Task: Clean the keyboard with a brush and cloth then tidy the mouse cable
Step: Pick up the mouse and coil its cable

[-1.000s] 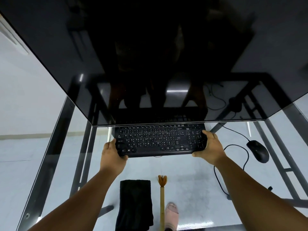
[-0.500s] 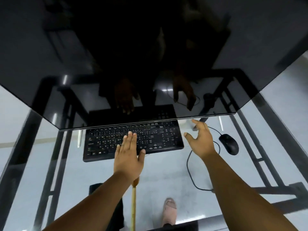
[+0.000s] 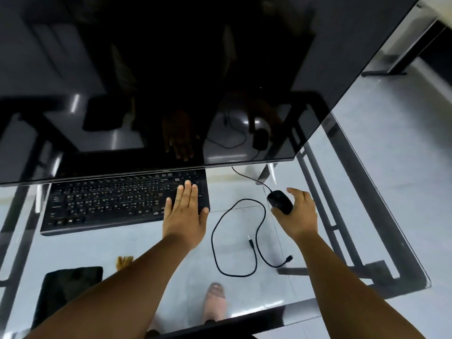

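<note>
Left hand (image 3: 185,215) lies flat, fingers straight and together, on the right end of the keyboard (image 3: 124,203). Right hand (image 3: 297,214) curls around the mouse (image 3: 279,201); its cable (image 3: 238,237) loops on the tabletop (image 3: 342,192) between both hands.

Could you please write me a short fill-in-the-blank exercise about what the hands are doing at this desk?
1. The right hand grips the ____.
2. The left hand lies flat on the ____.
3. The cable lies in a loose loop between the two ____.

Missing words: mouse; keyboard; hands.
</note>
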Available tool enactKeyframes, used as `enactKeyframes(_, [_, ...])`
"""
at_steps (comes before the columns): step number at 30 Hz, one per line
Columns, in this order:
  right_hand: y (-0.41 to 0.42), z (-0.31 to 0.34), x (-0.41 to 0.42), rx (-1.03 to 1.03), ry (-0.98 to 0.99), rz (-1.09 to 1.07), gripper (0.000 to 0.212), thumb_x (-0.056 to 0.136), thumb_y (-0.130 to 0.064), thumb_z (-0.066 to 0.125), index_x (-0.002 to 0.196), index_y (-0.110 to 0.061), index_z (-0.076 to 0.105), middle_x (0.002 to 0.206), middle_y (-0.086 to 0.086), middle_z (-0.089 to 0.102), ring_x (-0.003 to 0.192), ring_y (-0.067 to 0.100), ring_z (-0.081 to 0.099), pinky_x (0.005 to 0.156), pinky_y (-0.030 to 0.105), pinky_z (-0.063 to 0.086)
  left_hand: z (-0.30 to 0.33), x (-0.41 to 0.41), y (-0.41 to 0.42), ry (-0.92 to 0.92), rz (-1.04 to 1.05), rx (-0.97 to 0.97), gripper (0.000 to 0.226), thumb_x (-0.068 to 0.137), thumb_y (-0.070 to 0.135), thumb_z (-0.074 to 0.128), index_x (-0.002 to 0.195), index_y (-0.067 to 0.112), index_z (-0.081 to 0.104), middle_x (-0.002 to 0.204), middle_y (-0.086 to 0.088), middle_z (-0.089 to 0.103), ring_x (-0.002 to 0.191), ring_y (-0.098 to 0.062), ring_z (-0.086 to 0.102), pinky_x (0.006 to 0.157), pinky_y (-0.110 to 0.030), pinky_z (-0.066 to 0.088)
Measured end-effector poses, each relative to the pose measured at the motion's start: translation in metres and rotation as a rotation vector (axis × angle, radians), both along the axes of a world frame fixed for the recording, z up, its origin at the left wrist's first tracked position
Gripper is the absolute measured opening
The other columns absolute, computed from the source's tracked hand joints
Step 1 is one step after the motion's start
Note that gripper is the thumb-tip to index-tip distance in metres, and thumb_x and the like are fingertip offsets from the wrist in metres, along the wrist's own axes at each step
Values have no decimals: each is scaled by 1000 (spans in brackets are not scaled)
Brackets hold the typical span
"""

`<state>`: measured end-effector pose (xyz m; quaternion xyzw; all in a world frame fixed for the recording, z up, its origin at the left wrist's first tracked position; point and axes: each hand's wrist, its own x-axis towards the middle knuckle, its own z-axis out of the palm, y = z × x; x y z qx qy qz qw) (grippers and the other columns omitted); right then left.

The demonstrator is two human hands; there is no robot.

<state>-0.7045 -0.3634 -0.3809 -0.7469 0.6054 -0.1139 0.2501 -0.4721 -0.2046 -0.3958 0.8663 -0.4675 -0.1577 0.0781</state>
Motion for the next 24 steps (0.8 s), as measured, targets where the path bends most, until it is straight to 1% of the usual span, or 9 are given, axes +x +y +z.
enactKeyframes(3, [1,-9,-16,53,-49,8,59,75,-27,77,129,-22,53,124,2,53,114,26,52,95,42,49,-5,-4,-5,-19,18,23,66,99,47,19,153,18,-9,160,3,-18,146,-14,-17,119,-41,-7])
enactKeyframes(5, [1,-13,-17,51,-81,9,53,74,-26,76,123,-24,56,115,0,56,105,25,56,90,42,52,-7,-3,-4,-30,12,30,67,100,46,20,153,19,-10,159,4,-19,146,-14,-17,119,-42,-6])
enactKeyframes(7, [-2,-13,-13,63,-140,-25,52,73,-28,78,121,-25,57,113,-2,59,99,21,60,87,41,54,-10,-3,-3,-40,2,22,67,99,45,22,153,18,-9,158,4,-20,146,-14,-17,120,-42,-5])
enactKeyframes(10, [-8,-12,5,63,-250,-54,47,73,-31,80,115,-26,60,109,-6,63,93,13,63,84,36,56,-10,0,-3,-47,18,-3,69,99,45,25,153,17,-7,159,4,-19,146,-14,-16,120,-41,-4])
enactKeyframes(13, [-17,-10,30,70,-321,-82,44,71,-36,79,111,-28,61,106,-8,65,92,13,64,85,34,56,-9,9,-8,-48,51,-14,70,98,45,27,153,16,-6,159,2,-19,147,-15,-16,120,-40,-3])
enactKeyframes(16, [-24,-11,51,72,-303,-83,44,70,-38,78,109,-28,61,103,-6,66,91,16,64,83,36,55,-6,16,-10,-60,60,24,72,98,47,26,152,14,-9,159,0,-20,147,-17,-16,120,-40,-2])
enactKeyframes(19, [-25,-10,63,69,-264,-72,41,71,-37,79,106,-25,60,101,-4,65,91,19,62,82,34,54,-6,17,-9,-54,65,39,74,98,50,26,152,13,-10,159,-1,-20,147,-18,-16,119,-40,-3])
enactKeyframes(24, [-26,-12,68,60,-219,-79,44,73,-35,80,110,-21,60,105,-1,64,91,18,58,81,30,50,-7,20,-8,-57,56,71,75,98,52,23,152,14,-11,159,0,-21,146,-17,-17,119,-39,-4])
